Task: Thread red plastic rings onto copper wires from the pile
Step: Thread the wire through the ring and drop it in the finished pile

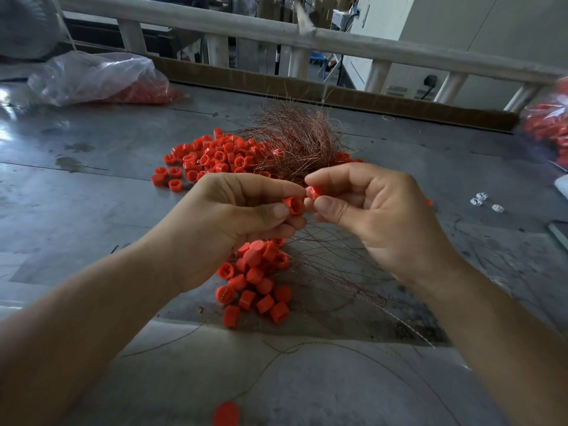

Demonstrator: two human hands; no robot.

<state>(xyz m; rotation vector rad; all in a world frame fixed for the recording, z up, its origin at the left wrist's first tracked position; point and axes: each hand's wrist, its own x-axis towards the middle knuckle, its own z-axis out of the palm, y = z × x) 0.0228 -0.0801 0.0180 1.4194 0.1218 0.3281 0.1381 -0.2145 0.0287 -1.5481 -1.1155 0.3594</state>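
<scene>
Head view: both hands pinch a red ring each, over mid table.

L hand [239, 210] pinches ring A [293, 205] betw. thumb and forefinger, open end facing the camera, other fingers curled under. R hand [368, 210] pinches ring B [314, 192] the same way, and the two rings are almost touching. Can't tell if a wire runs through either. Just beyond the hands is the copper wire pile [295, 139], a bushy tangle. The loose ring pile [212, 155] spreads to its left. Near side, under the hands, a ring cluster [255, 278] lies with thin wires fanning right. One stray ring [226, 413] sits at the near edge. Grey table [92, 179] holds a plastic bag [92, 78] of red parts at far left, a second bag [547, 124] at far right, and small white bits [479, 201] on the right.
</scene>
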